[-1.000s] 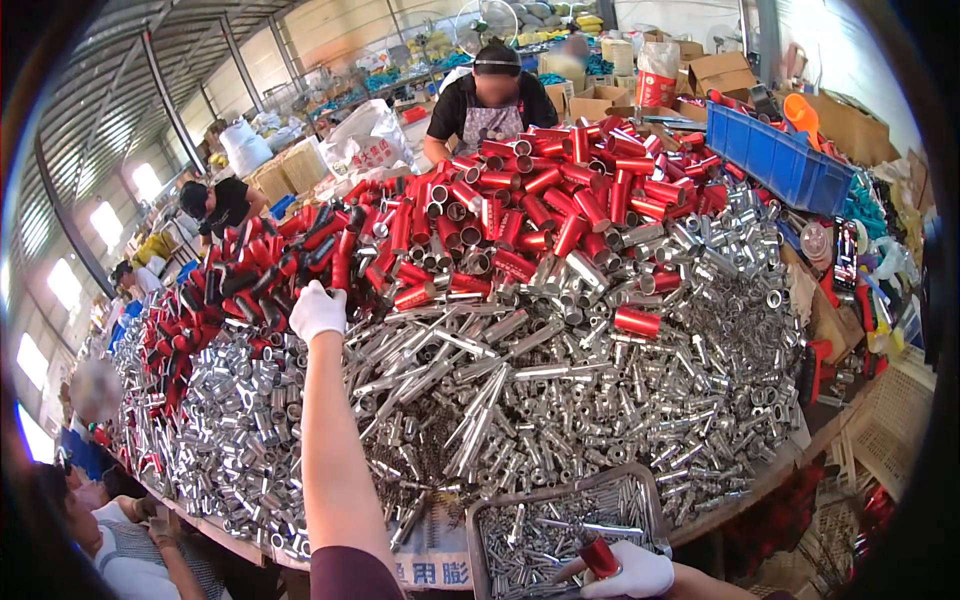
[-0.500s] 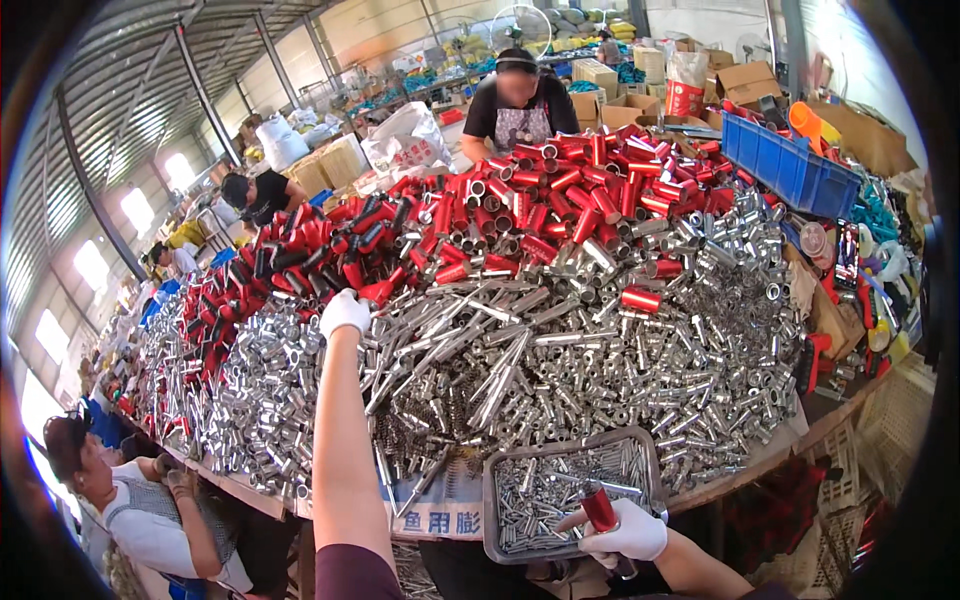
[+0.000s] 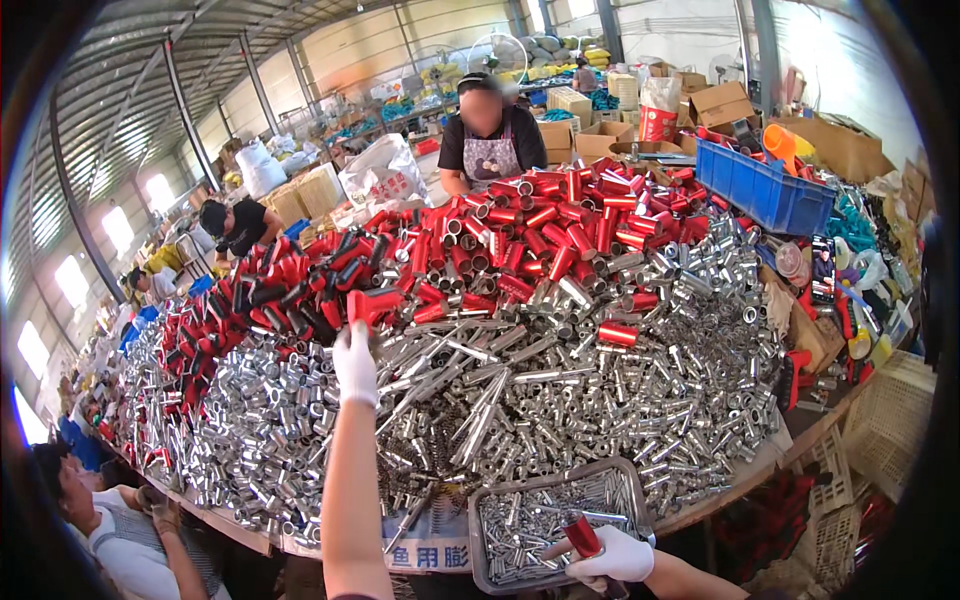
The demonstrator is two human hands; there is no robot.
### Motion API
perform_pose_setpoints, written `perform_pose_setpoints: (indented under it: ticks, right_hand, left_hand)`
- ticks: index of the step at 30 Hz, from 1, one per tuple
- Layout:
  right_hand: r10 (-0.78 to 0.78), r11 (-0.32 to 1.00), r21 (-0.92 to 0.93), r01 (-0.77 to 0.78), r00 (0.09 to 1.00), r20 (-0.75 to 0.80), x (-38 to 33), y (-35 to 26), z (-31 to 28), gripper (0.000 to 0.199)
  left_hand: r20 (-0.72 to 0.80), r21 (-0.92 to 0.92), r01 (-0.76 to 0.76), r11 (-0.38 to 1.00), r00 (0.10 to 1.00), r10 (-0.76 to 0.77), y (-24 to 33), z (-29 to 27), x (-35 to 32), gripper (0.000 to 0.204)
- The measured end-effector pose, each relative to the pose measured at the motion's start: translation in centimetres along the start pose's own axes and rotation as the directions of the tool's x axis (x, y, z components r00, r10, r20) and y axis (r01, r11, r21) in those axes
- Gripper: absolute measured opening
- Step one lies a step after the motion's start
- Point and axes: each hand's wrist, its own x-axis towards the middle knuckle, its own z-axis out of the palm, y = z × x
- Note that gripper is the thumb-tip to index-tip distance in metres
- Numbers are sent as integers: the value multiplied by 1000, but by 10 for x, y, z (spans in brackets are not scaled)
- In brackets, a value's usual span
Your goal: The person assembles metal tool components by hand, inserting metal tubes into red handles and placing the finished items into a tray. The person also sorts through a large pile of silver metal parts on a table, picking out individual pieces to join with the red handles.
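Centrally, the left hand is grasping a red handle in its fingers at the red heap's near edge. Meanwhile, the right hand's fingers are clasping a red tube at the tray's near right corner.

Your left hand: white glove, matt cloth.
Red piece at your left fingertips: smooth, with a glossy look.
Your right hand: matching white cloth, dull and soft-looking.
Red cylinder in your right hand: smooth and shiny.
Tray at your 5 o'clock: dark plastic, faintly glossy.
Silver parts before you: bright, reflective metal.
Red tubes toward 12 to 1 o'clock: glossy coloured coating, metallic at the open ends.
Blue crate at your 2 o'clock: smooth plastic.
Cardboard box beyond it: matt brown paperboard.
Table edge at your 4 o'clock: wood-like, dull.
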Motion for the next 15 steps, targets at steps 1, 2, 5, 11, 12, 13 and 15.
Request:
perform_pose_setpoints:
  ticks: [1, 2, 5, 11, 12, 13, 15]
  right_hand:
    - [4, 1000, 4, -4, 999, -49, 0, 2, -6, 46]
    - [-5, 1000, 3, 5, 999, -36, 0, 4, -7, 46]
    - [-20, 999, 31, 21, 1000, -5, 4, 13, -6, 40]
    - [-108, 966, -240, 94, 993, -45, -6, 23, 5, 40]
    - [-113, 942, -325, 87, 992, -61, -5, 27, 5, 43]
    - [-73, 889, -457, 26, 993, -87, -7, 29, 3, 50]
    - [-143, 836, -546, 63, 984, -105, -19, 28, 9, 50]
  left_hand:
    - [110, -322, 210, 923, 977, -183, 24, 40, -52, 24]
    - [189, -498, 259, 828, 964, -188, 39, 46, -102, 22]
    - [477, -643, 664, 381, 737, -480, 59, 39, -227, 23]
    - [551, -689, 709, 151, 648, -526, 73, 29, -333, 26]
    - [544, -641, 722, 263, 668, -508, 75, 26, -340, 25]
    - [538, -584, 721, 372, 688, -488, 79, 25, -345, 23]
    - [480, -501, 675, 542, 738, -475, 88, 29, -356, 23]
